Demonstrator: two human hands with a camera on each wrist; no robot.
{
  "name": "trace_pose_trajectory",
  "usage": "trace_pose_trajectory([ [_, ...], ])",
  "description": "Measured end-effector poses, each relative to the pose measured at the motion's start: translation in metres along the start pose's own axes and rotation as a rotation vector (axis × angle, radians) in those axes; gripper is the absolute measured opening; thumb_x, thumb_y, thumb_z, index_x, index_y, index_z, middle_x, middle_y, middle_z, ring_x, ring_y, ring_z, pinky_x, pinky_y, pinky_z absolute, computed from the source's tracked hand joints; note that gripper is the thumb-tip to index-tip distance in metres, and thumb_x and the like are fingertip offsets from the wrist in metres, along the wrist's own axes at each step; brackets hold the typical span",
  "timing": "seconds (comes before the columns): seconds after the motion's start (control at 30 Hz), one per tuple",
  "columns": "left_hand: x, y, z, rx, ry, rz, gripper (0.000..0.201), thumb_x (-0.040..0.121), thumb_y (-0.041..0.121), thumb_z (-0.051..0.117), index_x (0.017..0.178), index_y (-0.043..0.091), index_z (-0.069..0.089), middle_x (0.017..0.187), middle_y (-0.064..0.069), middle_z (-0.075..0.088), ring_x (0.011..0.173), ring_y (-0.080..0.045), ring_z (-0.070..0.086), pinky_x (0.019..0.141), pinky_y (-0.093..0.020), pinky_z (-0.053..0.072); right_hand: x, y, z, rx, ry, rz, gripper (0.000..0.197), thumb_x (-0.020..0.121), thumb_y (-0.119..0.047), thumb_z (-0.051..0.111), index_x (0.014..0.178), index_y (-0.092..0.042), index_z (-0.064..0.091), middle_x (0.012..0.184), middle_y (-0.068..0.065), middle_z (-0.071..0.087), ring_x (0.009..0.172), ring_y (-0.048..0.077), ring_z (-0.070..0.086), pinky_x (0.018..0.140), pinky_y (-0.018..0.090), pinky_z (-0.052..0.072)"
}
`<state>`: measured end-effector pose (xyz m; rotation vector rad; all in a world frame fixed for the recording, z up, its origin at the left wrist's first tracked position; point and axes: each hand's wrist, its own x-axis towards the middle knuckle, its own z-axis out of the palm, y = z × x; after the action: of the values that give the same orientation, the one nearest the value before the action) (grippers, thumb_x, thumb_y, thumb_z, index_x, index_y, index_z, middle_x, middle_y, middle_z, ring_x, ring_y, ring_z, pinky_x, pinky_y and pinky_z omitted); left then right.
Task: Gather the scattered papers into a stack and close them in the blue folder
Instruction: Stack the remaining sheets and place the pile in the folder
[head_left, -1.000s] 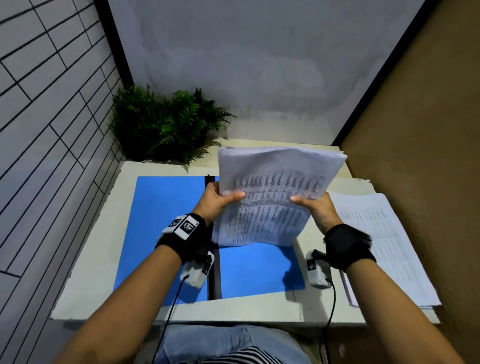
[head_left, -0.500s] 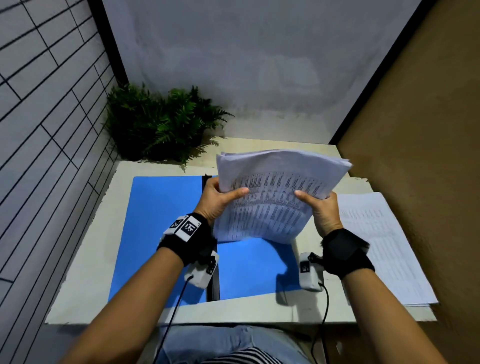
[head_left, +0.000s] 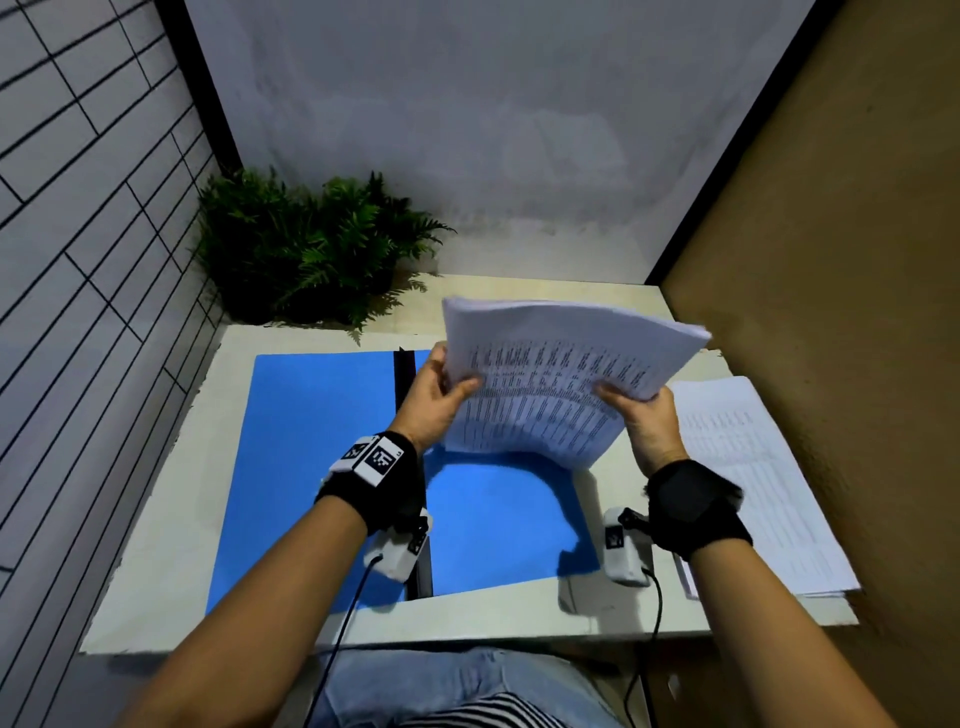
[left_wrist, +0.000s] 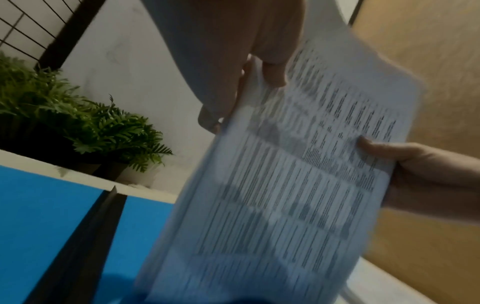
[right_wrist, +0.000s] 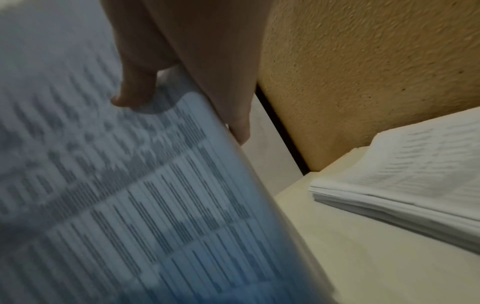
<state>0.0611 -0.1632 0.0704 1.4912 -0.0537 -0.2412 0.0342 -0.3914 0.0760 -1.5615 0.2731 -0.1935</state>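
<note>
A thick stack of printed papers (head_left: 550, 384) stands nearly upright above the right half of the open blue folder (head_left: 322, 457). My left hand (head_left: 441, 389) grips its left edge, thumb on the printed face. My right hand (head_left: 634, 410) grips its right edge in the same way. The stack's lower edge hangs just over the folder's right leaf (head_left: 498, 519); whether it touches cannot be told. The left wrist view shows the printed stack (left_wrist: 298, 185) with both thumbs on it. In the right wrist view the stack (right_wrist: 130, 195) fills the left side.
A second pile of printed sheets (head_left: 748, 483) lies flat on the table's right side, seen also as a pile (right_wrist: 405, 185) by the brown wall (head_left: 831, 260). A fern plant (head_left: 311, 249) stands at the back left. The white table (head_left: 166, 493) ends near my lap.
The held stack has tilted, its top edge swinging right and back, and both hands have shifted slightly right with it. The folder and the flat pile have not moved.
</note>
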Motion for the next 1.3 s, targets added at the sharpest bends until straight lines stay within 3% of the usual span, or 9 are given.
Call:
trace_pose_trajectory([
  [0.1, 0.004, -0.018, 0.005, 0.185, -0.050, -0.050, 0.045, 0.092, 0.009, 0.045, 0.135, 0.007, 0.031, 0.126, -0.012, 0.050, 0.113, -0.017, 0.045, 0.102, -0.036, 0.038, -0.001, 0.020, 0.005, -0.072, -0.007, 0.111, 0.032, 0.079, 0.009, 0.062, 0.107, -0.005, 0.060, 0.104, 0.004, 0.064, 0.091, 0.019, 0.061, 0.078, 0.020, 0.055],
  [0.23, 0.013, -0.038, 0.013, 0.387, -0.036, -0.070, 0.036, 0.093, 0.010, 0.043, 0.127, -0.001, 0.042, 0.123, -0.019, 0.054, 0.112, -0.024, 0.049, 0.093, -0.028, 0.036, -0.003, 0.051, 0.009, -0.218, 0.043, 0.287, 0.038, 0.086, 0.003, 0.059, 0.123, 0.009, 0.052, 0.126, 0.021, 0.057, 0.116, 0.034, 0.055, 0.101, 0.043, 0.044],
  [0.33, 0.015, -0.032, 0.020, 0.365, 0.052, -0.035, 0.030, 0.092, 0.008, 0.046, 0.120, -0.003, 0.047, 0.104, -0.009, 0.056, 0.098, -0.020, 0.052, 0.087, -0.028, 0.040, -0.002, 0.046, 0.000, -0.246, 0.111, 0.235, 0.038, 0.089, -0.001, 0.056, 0.124, 0.009, 0.049, 0.118, 0.014, 0.059, 0.113, 0.027, 0.055, 0.100, 0.037, 0.043],
  [0.47, 0.013, -0.025, 0.057, 0.241, 0.082, 0.037, 0.045, 0.091, 0.010, 0.047, 0.133, 0.004, 0.034, 0.128, -0.008, 0.052, 0.115, -0.019, 0.050, 0.104, -0.035, 0.039, 0.005, 0.030, -0.042, -0.280, 0.190, 0.153, 0.053, 0.089, -0.011, 0.058, 0.137, 0.003, 0.039, 0.140, 0.018, 0.048, 0.131, 0.033, 0.044, 0.112, 0.044, 0.035],
  [0.53, 0.014, -0.031, 0.083, 0.242, 0.042, 0.048, 0.045, 0.092, 0.009, 0.044, 0.134, 0.004, 0.030, 0.135, -0.012, 0.048, 0.121, -0.022, 0.048, 0.107, -0.036, 0.036, 0.008, 0.029, -0.070, -0.348, 0.207, 0.146, 0.049, 0.089, -0.014, 0.057, 0.132, 0.004, 0.043, 0.138, 0.022, 0.050, 0.128, 0.036, 0.047, 0.109, 0.050, 0.037],
  [0.7, 0.014, -0.055, 0.168, 0.228, -0.073, -0.054, 0.045, 0.090, 0.009, 0.048, 0.131, 0.005, 0.032, 0.135, -0.017, 0.050, 0.122, -0.030, 0.051, 0.106, -0.048, 0.041, 0.005, 0.032, -0.161, -0.529, 0.243, 0.205, 0.025, 0.090, -0.006, 0.051, 0.114, 0.001, 0.053, 0.116, 0.020, 0.062, 0.105, 0.032, 0.059, 0.090, 0.036, 0.047],
  [1.0, 0.025, -0.124, 0.276, 0.462, -0.109, -0.254, 0.055, 0.085, 0.012, 0.056, 0.134, 0.002, 0.032, 0.136, -0.021, 0.043, 0.125, -0.036, 0.044, 0.105, -0.042, 0.038, 0.024, 0.075, -0.265, -0.789, 0.204, 0.476, 0.044, 0.090, -0.011, 0.057, 0.130, 0.001, 0.044, 0.131, 0.023, 0.053, 0.120, 0.040, 0.050, 0.101, 0.049, 0.043],
  [1.17, 0.027, -0.145, 0.299, 0.461, -0.054, -0.470, 0.077, 0.087, 0.020, 0.054, 0.145, 0.002, 0.006, 0.153, -0.018, 0.014, 0.140, -0.031, 0.024, 0.115, -0.039, 0.026, 0.030, 0.104, -0.273, -0.882, 0.107, 0.678, 0.066, 0.090, -0.017, 0.058, 0.144, -0.004, 0.021, 0.151, 0.022, 0.017, 0.135, 0.044, 0.027, 0.111, 0.052, 0.030],
  [1.3, 0.038, -0.151, 0.308, 0.344, 0.028, -0.505, 0.064, 0.088, 0.018, 0.053, 0.139, -0.001, 0.020, 0.146, -0.021, 0.030, 0.132, -0.032, 0.036, 0.106, -0.039, 0.034, 0.033, 0.119, -0.280, -0.936, 0.147, 0.711, 0.071, 0.089, -0.020, 0.059, 0.144, 0.001, 0.019, 0.151, 0.023, 0.021, 0.137, 0.042, 0.024, 0.112, 0.050, 0.028],
])
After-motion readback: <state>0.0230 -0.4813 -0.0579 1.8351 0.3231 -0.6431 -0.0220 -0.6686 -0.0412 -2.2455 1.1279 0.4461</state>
